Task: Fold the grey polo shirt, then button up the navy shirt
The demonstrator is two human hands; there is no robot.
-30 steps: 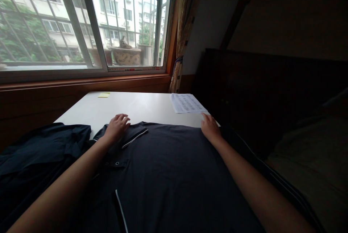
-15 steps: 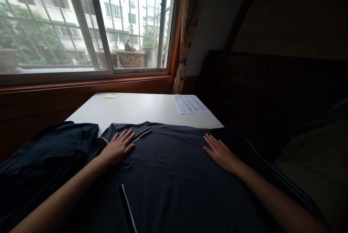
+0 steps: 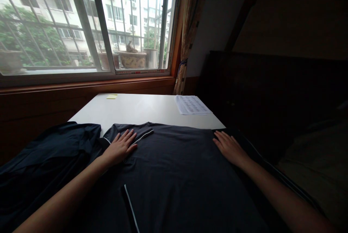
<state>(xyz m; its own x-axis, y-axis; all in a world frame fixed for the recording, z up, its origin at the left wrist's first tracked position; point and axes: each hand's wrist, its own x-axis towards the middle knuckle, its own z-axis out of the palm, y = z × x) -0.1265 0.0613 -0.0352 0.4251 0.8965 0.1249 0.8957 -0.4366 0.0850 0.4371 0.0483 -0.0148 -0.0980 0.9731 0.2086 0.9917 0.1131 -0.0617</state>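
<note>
Head view: left hand [image 3: 119, 149] and right hand [image 3: 230, 148] rest flat, palms down, holding nothing; the dark polo shirt [image 3: 176, 167] spreads beneath and between them, long axis apparently crosswise.

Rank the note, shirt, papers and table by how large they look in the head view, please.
1. Shirt, helped by being nearest the camera
2. Table, counting only its visible part
3. Papers
4. Note
</note>
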